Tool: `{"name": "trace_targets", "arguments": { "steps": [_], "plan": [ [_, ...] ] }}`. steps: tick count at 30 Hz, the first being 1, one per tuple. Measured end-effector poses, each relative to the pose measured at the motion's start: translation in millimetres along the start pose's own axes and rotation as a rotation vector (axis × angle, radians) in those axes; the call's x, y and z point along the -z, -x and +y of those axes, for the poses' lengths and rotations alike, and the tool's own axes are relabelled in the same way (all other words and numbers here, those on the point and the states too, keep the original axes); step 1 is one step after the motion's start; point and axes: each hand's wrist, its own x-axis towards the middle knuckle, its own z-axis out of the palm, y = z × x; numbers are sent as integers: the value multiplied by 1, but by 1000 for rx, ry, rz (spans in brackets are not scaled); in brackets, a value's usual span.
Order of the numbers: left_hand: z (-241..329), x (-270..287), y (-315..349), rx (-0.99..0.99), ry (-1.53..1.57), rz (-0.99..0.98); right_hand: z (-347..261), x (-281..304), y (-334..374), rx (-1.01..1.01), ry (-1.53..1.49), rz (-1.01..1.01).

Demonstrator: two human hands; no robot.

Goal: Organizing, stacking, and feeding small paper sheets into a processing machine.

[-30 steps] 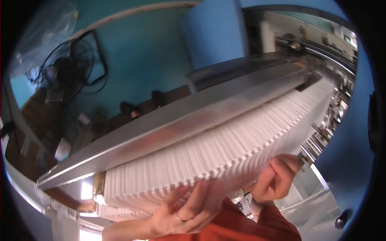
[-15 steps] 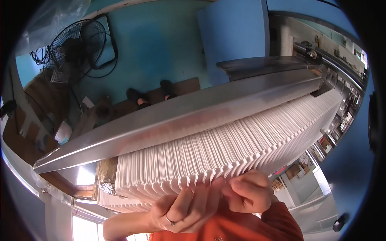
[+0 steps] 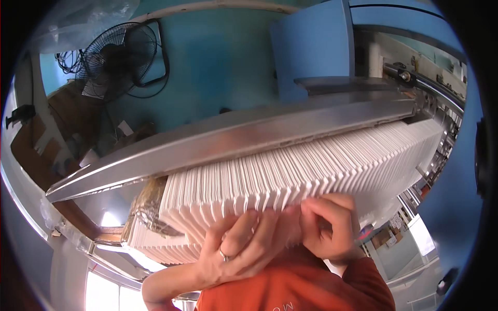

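Note:
A long row of folded white paper sheets [image 3: 290, 163], like napkins or tissues, stands on edge beside a long metal rail. My left hand [image 3: 246, 243], with a ring on one finger, is at the near face of the row; its curled fingers press into the folded edges. Just to its right is my right hand [image 3: 332, 225], its thumb and fingers bent together against the same edges. The fingertips of both hands are partly hidden among the folds. How many sheets lie between them I cannot tell.
The metal rail [image 3: 228, 140] runs along the far side of the row. A brown, plastic-wrapped block [image 3: 151, 205] sits at its left end. More folded white paper [image 3: 161, 246] lies lower left. Machinery with rollers [image 3: 441, 90] stands at right, a black fan [image 3: 116, 59] at far left.
The view has tilted, so the row and rail sit higher in the picture. My right hand's fingers have come up against the folded edges. My left hand stays on the near face.

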Motion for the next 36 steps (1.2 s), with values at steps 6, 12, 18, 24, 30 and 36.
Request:
{"name": "trace_targets", "arguments": {
  "steps": [6,12,18,24,30,36],
  "plan": [
    [28,4,25,94,24,-67,-6,-5,10,-59,-70,97],
    [75,-20,81,234,-35,-20,-1,-7,49,142,-117,155],
    [130,-74,137,378,-254,135,-5,-5,107,398,-236,89],
    [214,-174,182,534,-252,456,42,10,209,545,-266,-16],
    [298,-354,253,677,158,98,146,26,333,371,-156,-151],
    [353,-457,312,1107,671,-119,146,112,419,117,-1010,-1463]
  ]
}}
